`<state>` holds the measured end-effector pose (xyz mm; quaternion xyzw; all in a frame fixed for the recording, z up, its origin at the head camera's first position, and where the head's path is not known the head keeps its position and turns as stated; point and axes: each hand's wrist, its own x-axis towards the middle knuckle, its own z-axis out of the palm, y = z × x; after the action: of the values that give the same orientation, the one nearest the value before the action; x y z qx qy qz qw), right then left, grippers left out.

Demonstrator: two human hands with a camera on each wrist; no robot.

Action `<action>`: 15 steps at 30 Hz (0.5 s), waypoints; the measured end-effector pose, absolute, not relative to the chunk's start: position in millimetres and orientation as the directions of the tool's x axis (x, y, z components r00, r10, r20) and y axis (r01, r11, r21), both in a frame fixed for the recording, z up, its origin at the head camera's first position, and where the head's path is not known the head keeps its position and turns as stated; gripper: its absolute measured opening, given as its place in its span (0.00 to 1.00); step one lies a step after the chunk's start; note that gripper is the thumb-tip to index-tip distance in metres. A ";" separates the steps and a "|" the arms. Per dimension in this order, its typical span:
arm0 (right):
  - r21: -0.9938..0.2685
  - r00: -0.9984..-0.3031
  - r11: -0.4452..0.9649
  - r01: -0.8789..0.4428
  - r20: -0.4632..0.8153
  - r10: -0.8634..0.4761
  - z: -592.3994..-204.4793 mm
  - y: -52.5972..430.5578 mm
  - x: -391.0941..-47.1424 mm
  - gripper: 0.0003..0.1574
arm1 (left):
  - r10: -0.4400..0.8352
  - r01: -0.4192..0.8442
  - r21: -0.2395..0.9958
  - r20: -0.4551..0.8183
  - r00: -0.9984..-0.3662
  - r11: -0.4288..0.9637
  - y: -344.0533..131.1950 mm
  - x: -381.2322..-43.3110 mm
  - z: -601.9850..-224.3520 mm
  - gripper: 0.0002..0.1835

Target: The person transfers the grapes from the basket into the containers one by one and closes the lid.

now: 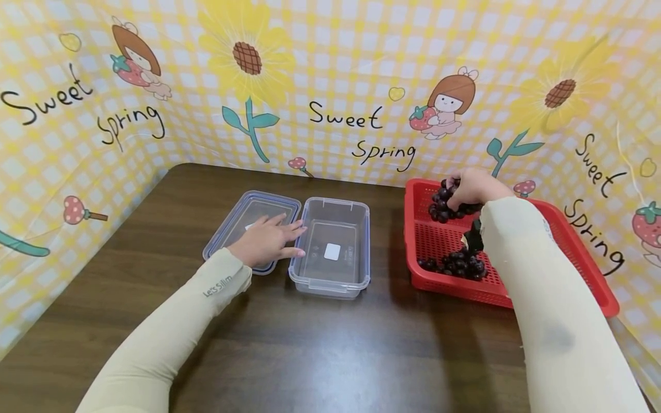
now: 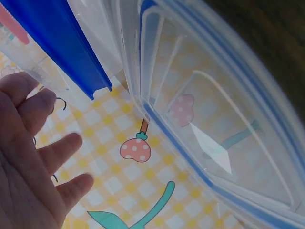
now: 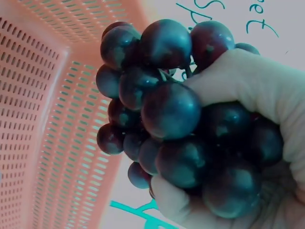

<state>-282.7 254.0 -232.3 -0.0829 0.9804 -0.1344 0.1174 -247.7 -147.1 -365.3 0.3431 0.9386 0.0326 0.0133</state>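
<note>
My right hand grips a bunch of dark grapes over the back of a red perforated basket. In the right wrist view, thumb and fingers wrap round the grapes. Another dark bunch lies lower in the basket, partly behind my right sleeve. My left hand spreads its fingers above a clear lid with a blue seal. Its fingertips reach the left rim of a clear plastic container; whether they touch it, I cannot tell. Inside the container shows a small white label.
The items stand on a dark wooden table. A yellow checked cloth with printed flowers and figures rises behind and on both sides. A dark object with a pale edge sits by the right wrist, likely the wrist camera.
</note>
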 end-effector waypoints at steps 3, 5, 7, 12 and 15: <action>-0.287 -0.960 0.946 -0.148 -0.190 -0.208 -226.2 249.6 -280.8 0.16 | 0.646 0.646 0.036 0.020 -0.763 0.762 -146.5 -247.1 -365.9 0.36; -0.302 -0.960 0.941 -0.151 -0.181 -0.212 -223.1 245.0 -279.9 0.16 | 0.648 0.649 0.024 0.032 -0.761 0.760 -146.0 -247.2 -365.9 0.36; -0.301 -0.958 0.939 -0.168 -0.172 -0.227 -220.2 239.3 -279.8 0.16 | 0.649 0.650 0.025 0.036 -0.760 0.759 -145.7 -247.5 -365.6 0.36; -0.248 -0.949 0.939 -0.238 -0.148 -0.280 -215.4 217.8 -279.6 0.16 | 0.641 0.641 0.050 0.016 -0.767 0.766 -145.7 -246.3 -363.9 0.35; -0.224 -0.946 0.940 -0.258 -0.139 -0.293 -213.4 203.2 -278.7 0.15 | 0.641 0.640 0.060 0.010 -0.767 0.766 -145.7 -245.1 -363.1 0.35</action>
<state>-278.7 203.2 -213.4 -0.1404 0.9811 -0.1021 0.0854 -245.1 -145.7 -363.1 0.3410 0.9396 0.0301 0.0054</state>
